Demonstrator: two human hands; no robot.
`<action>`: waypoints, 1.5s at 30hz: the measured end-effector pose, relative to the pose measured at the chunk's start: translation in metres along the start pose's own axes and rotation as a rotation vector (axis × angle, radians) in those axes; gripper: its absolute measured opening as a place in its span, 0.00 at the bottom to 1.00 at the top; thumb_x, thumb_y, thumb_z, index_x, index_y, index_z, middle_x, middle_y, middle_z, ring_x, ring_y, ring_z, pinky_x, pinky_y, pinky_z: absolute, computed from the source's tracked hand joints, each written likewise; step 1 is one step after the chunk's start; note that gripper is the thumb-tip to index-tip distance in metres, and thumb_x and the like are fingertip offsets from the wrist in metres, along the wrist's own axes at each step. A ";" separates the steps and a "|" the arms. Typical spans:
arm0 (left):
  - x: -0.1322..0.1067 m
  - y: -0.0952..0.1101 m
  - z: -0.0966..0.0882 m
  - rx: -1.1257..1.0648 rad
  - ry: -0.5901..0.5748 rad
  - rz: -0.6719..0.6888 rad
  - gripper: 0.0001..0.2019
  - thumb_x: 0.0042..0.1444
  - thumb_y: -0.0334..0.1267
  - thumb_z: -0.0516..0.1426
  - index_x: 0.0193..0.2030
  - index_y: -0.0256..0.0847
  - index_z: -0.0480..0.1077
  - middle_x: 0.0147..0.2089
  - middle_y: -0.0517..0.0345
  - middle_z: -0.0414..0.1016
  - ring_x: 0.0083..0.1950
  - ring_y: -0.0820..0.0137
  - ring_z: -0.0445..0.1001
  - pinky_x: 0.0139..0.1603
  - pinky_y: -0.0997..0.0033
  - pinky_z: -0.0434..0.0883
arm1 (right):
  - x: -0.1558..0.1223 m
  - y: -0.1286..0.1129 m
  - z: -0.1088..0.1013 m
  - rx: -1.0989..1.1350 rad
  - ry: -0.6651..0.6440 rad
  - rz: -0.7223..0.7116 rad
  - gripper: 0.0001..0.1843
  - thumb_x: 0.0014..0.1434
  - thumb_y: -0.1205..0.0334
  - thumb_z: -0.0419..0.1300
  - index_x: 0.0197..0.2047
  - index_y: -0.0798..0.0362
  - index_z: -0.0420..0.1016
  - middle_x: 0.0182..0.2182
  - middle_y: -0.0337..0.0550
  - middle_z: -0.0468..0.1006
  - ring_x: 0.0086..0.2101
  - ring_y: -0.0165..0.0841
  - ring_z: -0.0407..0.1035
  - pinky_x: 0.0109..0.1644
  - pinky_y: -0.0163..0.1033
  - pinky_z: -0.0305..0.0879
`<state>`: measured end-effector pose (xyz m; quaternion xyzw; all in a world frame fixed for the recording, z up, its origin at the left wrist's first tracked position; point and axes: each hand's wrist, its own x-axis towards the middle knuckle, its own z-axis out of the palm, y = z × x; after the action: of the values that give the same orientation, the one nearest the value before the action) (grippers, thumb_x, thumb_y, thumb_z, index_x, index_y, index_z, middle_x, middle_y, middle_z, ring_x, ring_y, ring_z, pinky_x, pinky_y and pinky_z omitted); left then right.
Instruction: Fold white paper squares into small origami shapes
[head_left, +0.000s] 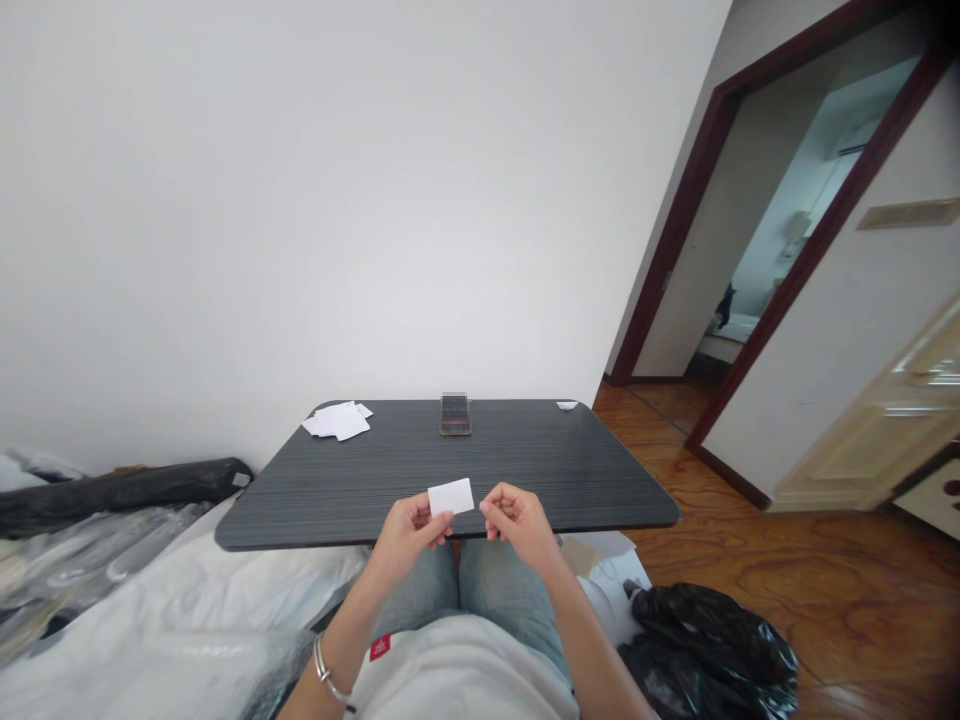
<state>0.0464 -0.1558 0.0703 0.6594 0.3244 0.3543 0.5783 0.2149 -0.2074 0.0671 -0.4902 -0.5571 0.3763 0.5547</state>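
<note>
Over the near edge of the dark grey wood-grain table (525, 470), the left hand (409, 530) pinches a small white rectangular paper card (451, 497) by its lower corner; the right hand (517, 522), fingers curled closed, sits just beside the card's right edge. Along the far edge lie a pile of white paper slips (337, 420), a dark upright phone (455, 414) and a white paper scrap (567, 405)

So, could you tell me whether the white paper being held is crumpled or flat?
Flat: the white paper shows a clean rectangle, pinched by the left hand.
</note>
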 end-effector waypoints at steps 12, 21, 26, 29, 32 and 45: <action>-0.003 0.006 0.007 0.009 -0.057 0.014 0.11 0.46 0.41 0.56 0.26 0.33 0.66 0.20 0.61 0.68 0.19 0.78 0.63 0.19 0.80 0.59 | -0.004 0.000 0.011 0.018 -0.065 -0.013 0.14 0.52 0.54 0.54 0.23 0.55 0.61 0.15 0.34 0.66 0.16 0.24 0.61 0.19 0.28 0.55; -0.004 0.007 0.004 -0.002 -0.016 0.029 0.12 0.47 0.42 0.55 0.23 0.35 0.61 0.20 0.61 0.67 0.18 0.78 0.62 0.19 0.80 0.59 | -0.004 0.000 0.009 0.005 -0.032 -0.015 0.14 0.53 0.55 0.54 0.22 0.54 0.60 0.15 0.34 0.66 0.16 0.24 0.61 0.19 0.28 0.54; -0.005 0.006 0.004 0.015 0.010 0.054 0.12 0.48 0.42 0.55 0.23 0.35 0.61 0.19 0.62 0.66 0.18 0.79 0.61 0.20 0.80 0.59 | -0.004 -0.001 0.009 0.010 -0.027 -0.008 0.15 0.52 0.54 0.54 0.21 0.54 0.60 0.14 0.34 0.66 0.15 0.24 0.61 0.19 0.28 0.54; -0.006 0.007 0.004 0.051 0.024 0.080 0.12 0.48 0.41 0.55 0.23 0.35 0.60 0.19 0.62 0.65 0.18 0.79 0.61 0.20 0.80 0.59 | -0.004 -0.002 0.010 0.017 -0.031 -0.006 0.15 0.52 0.53 0.54 0.22 0.55 0.61 0.14 0.34 0.66 0.15 0.24 0.61 0.18 0.28 0.54; -0.008 0.009 0.004 0.082 0.031 0.093 0.12 0.49 0.42 0.54 0.22 0.36 0.60 0.18 0.63 0.64 0.19 0.79 0.61 0.20 0.80 0.58 | -0.004 -0.002 0.010 0.042 -0.044 -0.002 0.15 0.51 0.53 0.54 0.22 0.55 0.61 0.14 0.34 0.66 0.15 0.24 0.60 0.18 0.28 0.54; -0.001 0.008 0.004 -0.101 0.053 0.030 0.15 0.46 0.45 0.55 0.35 0.35 0.64 0.24 0.59 0.69 0.20 0.78 0.65 0.18 0.80 0.61 | -0.002 0.005 0.010 0.130 -0.045 0.028 0.14 0.51 0.54 0.55 0.23 0.56 0.63 0.13 0.33 0.66 0.13 0.23 0.59 0.17 0.27 0.53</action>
<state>0.0494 -0.1597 0.0774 0.6246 0.3116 0.3962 0.5965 0.2053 -0.2066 0.0607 -0.4523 -0.5368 0.4305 0.5674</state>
